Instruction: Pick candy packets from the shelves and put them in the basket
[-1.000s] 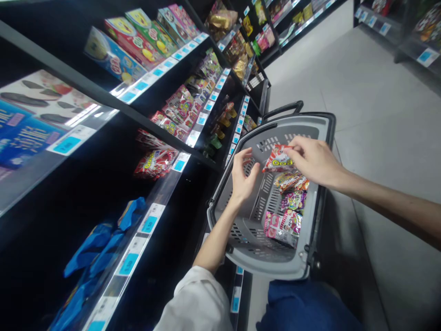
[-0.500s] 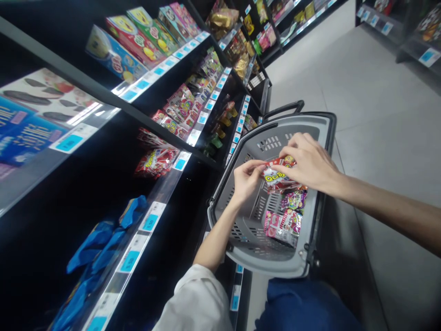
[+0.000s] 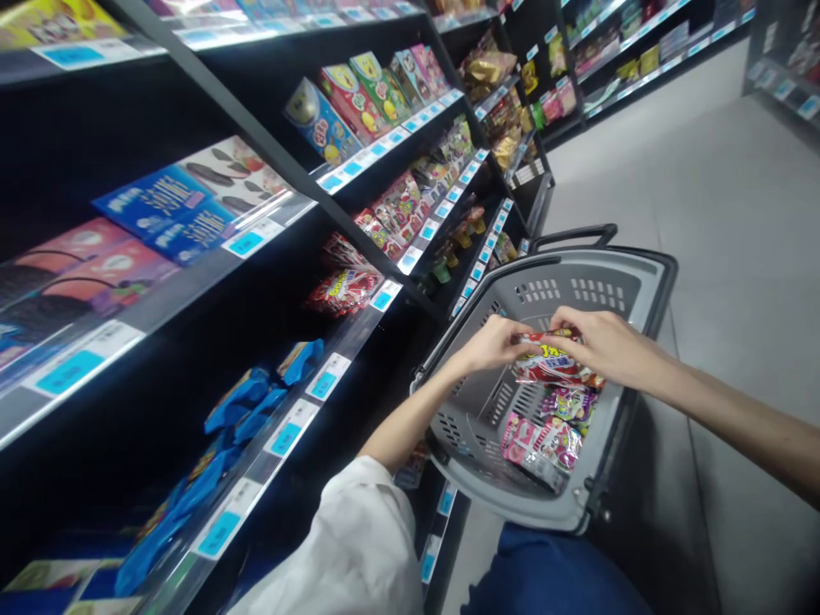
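Both my hands hold a red candy bag (image 3: 552, 367) with yellow lettering, over the inside of a grey shopping basket (image 3: 493, 511). The fingers of my left hand (image 3: 498, 343) are closed on the bag's upper left part. My right hand (image 3: 595, 340) pinches its upper right part, thumb across the front. Below the red bag, a purple candy bag (image 3: 570, 405) lies in the basket. Closer to me in the basket is a pink and white candy bag (image 3: 541, 444). My fingers cover part of the red bag's print.
Dark shelves (image 3: 359, 337) with price tags run along the left. They carry boxed cookies (image 3: 185, 205), candy boxes (image 3: 320, 120), blue bags (image 3: 247, 401) and more red candy bags (image 3: 346, 290). The basket's black handle (image 3: 576, 235) leans at its far side. Grey floor (image 3: 723, 282) stretches to the right.
The view has swung left, so shelves and basket appear farther right. My left hand has moved along the bag's top edge, closer to my right hand. The red bag has tilted.
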Action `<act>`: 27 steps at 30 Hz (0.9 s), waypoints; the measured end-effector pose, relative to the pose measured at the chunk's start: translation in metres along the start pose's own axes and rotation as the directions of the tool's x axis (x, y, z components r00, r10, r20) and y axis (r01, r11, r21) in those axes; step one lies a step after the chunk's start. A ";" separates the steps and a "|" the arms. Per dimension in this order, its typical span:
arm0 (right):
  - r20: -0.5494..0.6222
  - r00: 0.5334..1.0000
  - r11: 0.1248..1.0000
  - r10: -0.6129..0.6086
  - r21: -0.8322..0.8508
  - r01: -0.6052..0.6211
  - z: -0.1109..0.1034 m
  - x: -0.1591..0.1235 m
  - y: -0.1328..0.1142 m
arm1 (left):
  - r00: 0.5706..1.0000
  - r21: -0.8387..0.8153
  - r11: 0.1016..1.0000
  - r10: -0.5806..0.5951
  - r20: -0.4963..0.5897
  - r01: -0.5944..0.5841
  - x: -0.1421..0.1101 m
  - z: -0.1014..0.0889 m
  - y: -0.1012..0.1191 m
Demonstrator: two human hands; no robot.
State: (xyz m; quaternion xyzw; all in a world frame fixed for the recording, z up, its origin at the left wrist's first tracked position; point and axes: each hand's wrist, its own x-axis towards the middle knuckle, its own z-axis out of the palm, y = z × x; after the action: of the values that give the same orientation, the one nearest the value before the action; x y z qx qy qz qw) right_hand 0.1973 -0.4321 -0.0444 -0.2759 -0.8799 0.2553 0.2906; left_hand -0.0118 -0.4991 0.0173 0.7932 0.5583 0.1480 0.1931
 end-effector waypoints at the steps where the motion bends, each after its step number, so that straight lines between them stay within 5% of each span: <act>1: 0.025 0.999 0.999 0.026 -0.024 -0.025 -0.001 0.001 -0.001 | 1.000 0.034 0.999 0.009 0.009 -0.010 -0.002 -0.010 0.002; 5: 0.210 0.972 0.968 0.104 -0.245 -0.051 -0.003 0.003 -0.010 | 0.989 0.064 0.991 -0.108 -0.103 0.115 -0.019 -0.055 0.009; 8: 0.354 0.924 0.918 0.144 -0.397 0.009 -0.002 0.004 -0.019 | 0.915 -0.120 0.962 -0.271 -0.298 0.246 -0.039 -0.089 0.010; 11: 0.414 0.893 0.907 0.175 -0.421 0.017 -0.002 0.004 -0.026 | 0.780 -0.262 0.936 -0.341 -0.525 0.233 -0.061 -0.123 0.005; 15: 0.395 0.900 0.911 0.186 -0.412 -0.007 -0.003 0.004 -0.031 | 0.523 -0.262 0.939 -0.342 -0.780 0.222 -0.093 -0.174 -0.007; 21: 0.494 0.824 0.870 0.278 -0.492 0.002 -0.010 0.005 -0.039 | 0.232 -0.234 0.915 -0.319 -0.919 0.330 -0.139 -0.239 -0.032; 24: 0.508 0.815 0.862 0.280 -0.507 0.019 -0.010 0.006 -0.040 | 0.145 -0.250 0.874 -0.336 -0.931 0.418 -0.149 -0.254 -0.049; 27: 0.506 0.812 0.855 0.291 -0.518 0.017 -0.009 0.006 -0.040 | 0.143 -0.224 0.819 -0.345 -0.928 0.528 -0.150 -0.261 -0.065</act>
State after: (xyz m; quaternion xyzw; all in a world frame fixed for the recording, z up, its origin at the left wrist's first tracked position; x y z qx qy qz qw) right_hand 0.1854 -0.4538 -0.0116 -0.3178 -0.9379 0.1099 -0.0857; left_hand -0.2331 -0.5845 0.2144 0.3624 0.7748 0.4774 -0.2011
